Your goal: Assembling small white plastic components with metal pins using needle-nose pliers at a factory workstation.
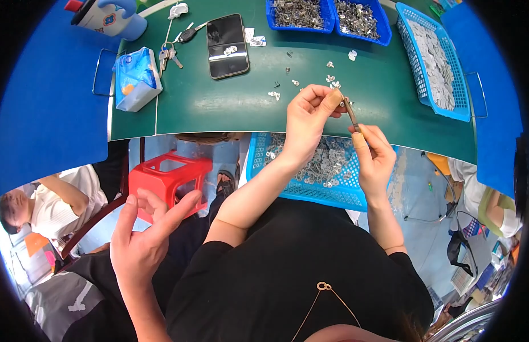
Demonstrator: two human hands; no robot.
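Over the front of the green table (219, 108), my left hand (307, 119) is closed in a pinch on a small part (342, 104), mostly hidden by the fingertips. My right hand (374, 157) grips slim brownish tweezers (352, 115), their tips meeting the left fingertips. Just beyond lie small clear plastic pieces (330, 78) and a few tiny metal bits (287, 70). Below the table edge, under my forearms, a light-blue basket (333, 196) holds many clear plastic pieces (321, 162).
Two dark-blue bins (302, 29) of small metal parts stand at the back; a blue basket (463, 85) of pale pieces is at right. A phone (226, 40), keys (169, 56), tissue pack (137, 80) and mug (113, 20) lie left. Another person's hand (142, 245) reaches in beside a red stool (162, 171).
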